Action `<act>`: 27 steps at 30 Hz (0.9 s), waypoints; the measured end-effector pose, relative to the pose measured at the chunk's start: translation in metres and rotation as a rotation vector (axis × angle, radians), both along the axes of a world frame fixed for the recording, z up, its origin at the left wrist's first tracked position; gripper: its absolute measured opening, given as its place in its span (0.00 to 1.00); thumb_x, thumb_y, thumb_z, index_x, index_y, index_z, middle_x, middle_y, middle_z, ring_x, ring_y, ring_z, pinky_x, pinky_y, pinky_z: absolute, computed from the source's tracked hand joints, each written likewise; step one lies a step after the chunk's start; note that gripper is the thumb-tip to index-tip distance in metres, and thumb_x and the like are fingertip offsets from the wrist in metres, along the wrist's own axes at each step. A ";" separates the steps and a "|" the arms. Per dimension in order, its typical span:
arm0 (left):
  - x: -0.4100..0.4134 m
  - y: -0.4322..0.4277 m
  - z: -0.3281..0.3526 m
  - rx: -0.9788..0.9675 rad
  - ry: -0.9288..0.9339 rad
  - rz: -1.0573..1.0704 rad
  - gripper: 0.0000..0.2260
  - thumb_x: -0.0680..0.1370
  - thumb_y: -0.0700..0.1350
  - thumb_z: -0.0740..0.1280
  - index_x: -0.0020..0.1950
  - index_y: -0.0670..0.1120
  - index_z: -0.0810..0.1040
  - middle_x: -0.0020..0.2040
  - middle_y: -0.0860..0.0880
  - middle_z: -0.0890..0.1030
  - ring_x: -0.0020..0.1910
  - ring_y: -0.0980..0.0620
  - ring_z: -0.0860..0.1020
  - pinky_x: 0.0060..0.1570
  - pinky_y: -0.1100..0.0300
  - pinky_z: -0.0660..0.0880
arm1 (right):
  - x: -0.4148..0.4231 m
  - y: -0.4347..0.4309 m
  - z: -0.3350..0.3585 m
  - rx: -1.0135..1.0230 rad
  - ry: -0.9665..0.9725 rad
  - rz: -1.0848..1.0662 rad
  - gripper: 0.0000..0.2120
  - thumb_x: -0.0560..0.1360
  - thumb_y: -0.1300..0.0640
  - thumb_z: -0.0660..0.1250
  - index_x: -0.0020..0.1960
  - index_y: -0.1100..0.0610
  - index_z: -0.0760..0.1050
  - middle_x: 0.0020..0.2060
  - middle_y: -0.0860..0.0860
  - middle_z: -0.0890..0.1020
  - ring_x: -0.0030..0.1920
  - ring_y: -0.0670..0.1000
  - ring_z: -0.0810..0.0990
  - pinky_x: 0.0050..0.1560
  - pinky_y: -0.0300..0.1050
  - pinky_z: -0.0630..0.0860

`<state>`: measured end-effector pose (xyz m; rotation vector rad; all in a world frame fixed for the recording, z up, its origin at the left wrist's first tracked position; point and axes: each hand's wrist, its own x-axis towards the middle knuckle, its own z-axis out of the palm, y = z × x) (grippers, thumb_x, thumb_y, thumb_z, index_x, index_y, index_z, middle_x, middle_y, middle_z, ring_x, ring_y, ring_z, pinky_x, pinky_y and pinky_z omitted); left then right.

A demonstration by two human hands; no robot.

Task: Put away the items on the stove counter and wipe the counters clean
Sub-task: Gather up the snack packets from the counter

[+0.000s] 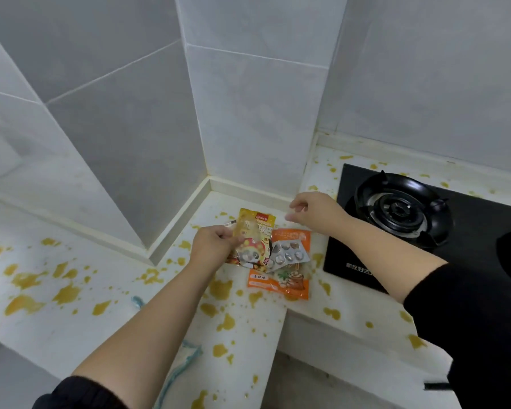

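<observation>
A yellow snack packet (255,231) with a cartoon print lies in the counter corner, and my left hand (216,246) pinches its left edge. To its right lies an orange snack packet (281,281), with a silver blister pack of pills (288,255) on top of it. My right hand (314,211) hovers just behind the orange packet with fingers loosely curled, holding nothing that I can see. The white counter (71,329) is spattered all over with orange-yellow stains.
A black gas hob (396,211) with a round burner sits to the right, close to my right forearm. A blue-edged cloth (186,361) lies under my left forearm near the counter's front edge. Grey tiled walls enclose the corner, and a pillar juts out.
</observation>
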<state>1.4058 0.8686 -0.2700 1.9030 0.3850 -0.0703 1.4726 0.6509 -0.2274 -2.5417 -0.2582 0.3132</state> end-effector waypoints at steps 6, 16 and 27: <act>0.000 0.000 -0.018 -0.206 0.184 -0.021 0.19 0.68 0.39 0.76 0.27 0.44 0.66 0.29 0.45 0.67 0.28 0.50 0.66 0.30 0.61 0.65 | -0.007 -0.001 -0.068 -0.541 -0.017 0.474 0.34 0.67 0.45 0.72 0.69 0.51 0.64 0.60 0.48 0.75 0.59 0.54 0.70 0.57 0.44 0.65; 0.000 0.014 -0.030 -0.245 0.290 0.090 0.19 0.65 0.44 0.79 0.27 0.45 0.68 0.28 0.46 0.67 0.27 0.50 0.64 0.27 0.64 0.64 | -0.012 -0.030 -0.020 0.034 -0.087 0.029 0.25 0.68 0.51 0.73 0.62 0.50 0.70 0.53 0.46 0.73 0.54 0.46 0.73 0.54 0.40 0.70; -0.017 0.008 -0.013 -0.727 0.286 -0.098 0.07 0.76 0.35 0.64 0.47 0.36 0.82 0.42 0.38 0.83 0.34 0.46 0.83 0.33 0.58 0.81 | -0.050 0.003 -0.001 0.011 0.010 0.352 0.35 0.67 0.46 0.74 0.70 0.48 0.64 0.55 0.45 0.69 0.56 0.44 0.69 0.61 0.41 0.69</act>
